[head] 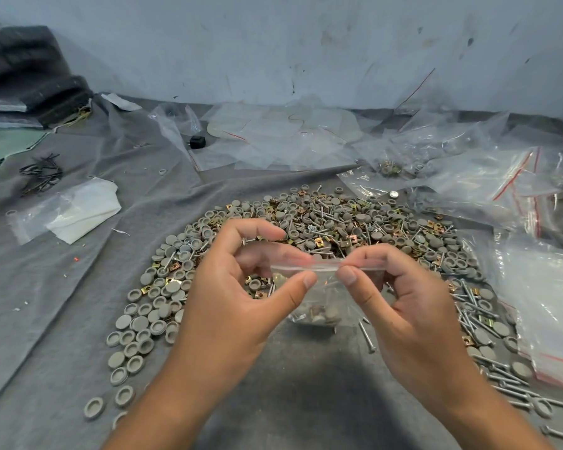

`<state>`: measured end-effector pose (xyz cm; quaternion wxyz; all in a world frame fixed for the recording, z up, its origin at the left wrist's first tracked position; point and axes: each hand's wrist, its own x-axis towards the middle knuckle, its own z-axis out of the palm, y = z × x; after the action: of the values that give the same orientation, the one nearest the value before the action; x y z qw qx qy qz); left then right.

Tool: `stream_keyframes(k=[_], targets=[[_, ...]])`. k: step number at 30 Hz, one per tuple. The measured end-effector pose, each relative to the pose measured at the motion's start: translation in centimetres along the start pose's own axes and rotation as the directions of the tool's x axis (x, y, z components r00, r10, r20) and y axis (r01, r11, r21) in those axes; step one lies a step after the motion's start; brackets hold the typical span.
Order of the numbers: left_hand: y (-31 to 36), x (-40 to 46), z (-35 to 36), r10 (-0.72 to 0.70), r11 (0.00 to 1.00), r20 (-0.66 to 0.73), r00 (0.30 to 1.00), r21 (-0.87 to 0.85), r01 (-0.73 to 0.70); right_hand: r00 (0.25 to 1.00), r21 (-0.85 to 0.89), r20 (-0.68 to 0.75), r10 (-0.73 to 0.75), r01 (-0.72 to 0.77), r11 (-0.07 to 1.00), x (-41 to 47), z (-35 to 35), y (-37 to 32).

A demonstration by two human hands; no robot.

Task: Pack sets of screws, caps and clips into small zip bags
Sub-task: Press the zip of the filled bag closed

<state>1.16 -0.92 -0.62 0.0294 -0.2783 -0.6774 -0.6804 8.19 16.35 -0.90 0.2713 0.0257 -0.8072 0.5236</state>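
A small clear zip bag hangs in front of me with grey caps and a few metal parts in its bottom. My left hand pinches the bag's top strip at its left end between thumb and fingers. My right hand pinches the same strip at its right end. Behind and around the hands spreads a big pile of grey round caps, brass-coloured clips and long silver screws on grey cloth.
Filled and empty clear zip bags with red strips lie at the right and back. A stack of bags sits at the right edge. White plastic, black wires and dark folded fabric lie left. A wall stands close behind.
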Motion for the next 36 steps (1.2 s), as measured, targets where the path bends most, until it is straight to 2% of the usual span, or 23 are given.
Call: stream_keyframes(k=[6, 11, 22, 30, 36], targets=[[-0.1, -0.1, 0.1, 0.015, 1.000, -0.003, 1.000, 0.012, -0.015, 0.999, 0.044, 0.030, -0.016, 0.014, 0.999, -0.2, 0.1, 0.1], [0.0, -0.2, 0.4, 0.010, 1.000, 0.020, 1.000, 0.016, -0.010, 0.997, 0.097, 0.004, -0.074, 0.073, 0.993, -0.3, 0.4, 0.0], [0.2, -0.3, 0.4, 0.002, 0.999, 0.058, 0.998, 0.041, -0.005, 0.996, 0.145, -0.016, -0.086, 0.088, 0.986, -0.5, 0.7, 0.0], [0.0, 0.5, -0.9, -0.067, 0.997, -0.069, 0.995, -0.050, 0.064, 0.997, 0.206, -0.074, 0.001, 0.014, 0.978, 0.4, -0.7, 0.5], [0.0, 0.6, -1.1, -0.026, 0.996, -0.027, 0.999, -0.091, 0.023, 0.996, 0.302, -0.062, 0.059, -0.038, 0.953, 1.1, -1.5, 0.8]])
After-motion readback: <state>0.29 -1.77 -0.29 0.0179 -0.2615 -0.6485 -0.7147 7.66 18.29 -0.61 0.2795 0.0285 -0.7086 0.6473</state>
